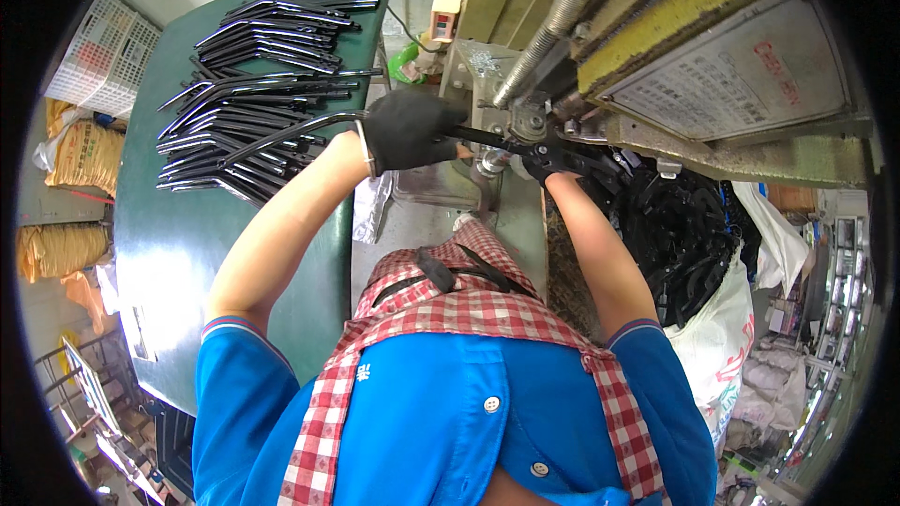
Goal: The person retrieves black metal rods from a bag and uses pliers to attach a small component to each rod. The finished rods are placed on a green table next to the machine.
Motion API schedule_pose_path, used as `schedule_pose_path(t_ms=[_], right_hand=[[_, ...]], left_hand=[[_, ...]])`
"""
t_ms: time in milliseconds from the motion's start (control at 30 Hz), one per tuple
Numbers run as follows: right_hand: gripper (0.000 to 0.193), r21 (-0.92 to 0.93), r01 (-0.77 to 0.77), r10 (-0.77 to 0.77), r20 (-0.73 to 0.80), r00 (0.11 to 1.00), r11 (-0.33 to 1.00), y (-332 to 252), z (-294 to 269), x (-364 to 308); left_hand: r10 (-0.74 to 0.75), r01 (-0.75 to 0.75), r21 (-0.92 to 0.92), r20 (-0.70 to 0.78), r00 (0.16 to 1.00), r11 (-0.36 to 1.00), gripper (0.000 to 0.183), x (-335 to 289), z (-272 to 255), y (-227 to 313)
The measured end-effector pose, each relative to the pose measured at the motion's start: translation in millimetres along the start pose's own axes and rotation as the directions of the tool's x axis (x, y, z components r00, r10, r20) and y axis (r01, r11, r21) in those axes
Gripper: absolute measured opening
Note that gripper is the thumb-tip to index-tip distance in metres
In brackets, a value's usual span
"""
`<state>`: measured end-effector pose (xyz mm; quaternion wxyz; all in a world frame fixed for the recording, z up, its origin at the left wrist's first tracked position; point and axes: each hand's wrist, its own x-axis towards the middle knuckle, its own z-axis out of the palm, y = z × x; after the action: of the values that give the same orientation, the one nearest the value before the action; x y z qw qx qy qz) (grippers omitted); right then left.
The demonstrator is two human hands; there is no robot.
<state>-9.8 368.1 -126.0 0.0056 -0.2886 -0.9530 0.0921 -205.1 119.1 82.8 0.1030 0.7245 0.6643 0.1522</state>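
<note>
My left hand [412, 128], in a black glove, is closed around a bent black metal tube [291, 138]. One end of this tube reaches left over the green table; the other runs right into the tooling of a press [528, 120]. Beside the tooling, at the tube's right end, is my right hand [551, 165], also gloved in black. Its fingers look closed, but dark parts merge with the glove, so what they hold cannot be made out. Many similar bent black tubes [248, 117] lie in rough stacks on the green table [234, 262], left of my left hand.
Overhead at right hangs the machine's yellow-green body with a metal plate [731, 66]. A flexible metal conduit [553, 23] comes down to the tooling. To my right stands a white sack [717, 337] with black parts [680, 225]. White plastic crates [103, 52] stand far left.
</note>
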Motion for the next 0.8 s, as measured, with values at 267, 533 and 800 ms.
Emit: schedule_pose_path(t_ms=[267,533,800], right_hand=[[0.051,-0.32,-0.128,0.227,0.294,0.928,0.939,-62.2,-59.1,-9.5],[0.015,0.085,-0.016,0.035,-0.231,0.972,0.996,-24.7,-17.5,-11.1],[0.027,0.916,-0.109,0.085,0.153,0.985,-0.385,-42.6,-99.7,-52.4]], left_hand=[[-0.018,0.0,-0.11,-0.166,0.986,0.994,0.034,-10.2,11.8,17.7],[-0.333,0.331,-0.129,0.003,0.943,0.935,0.025,-179.9,61.8,-19.6],[-0.79,0.802,-0.167,0.145,0.595,0.573,0.02,-365.6,81.0,-39.8]])
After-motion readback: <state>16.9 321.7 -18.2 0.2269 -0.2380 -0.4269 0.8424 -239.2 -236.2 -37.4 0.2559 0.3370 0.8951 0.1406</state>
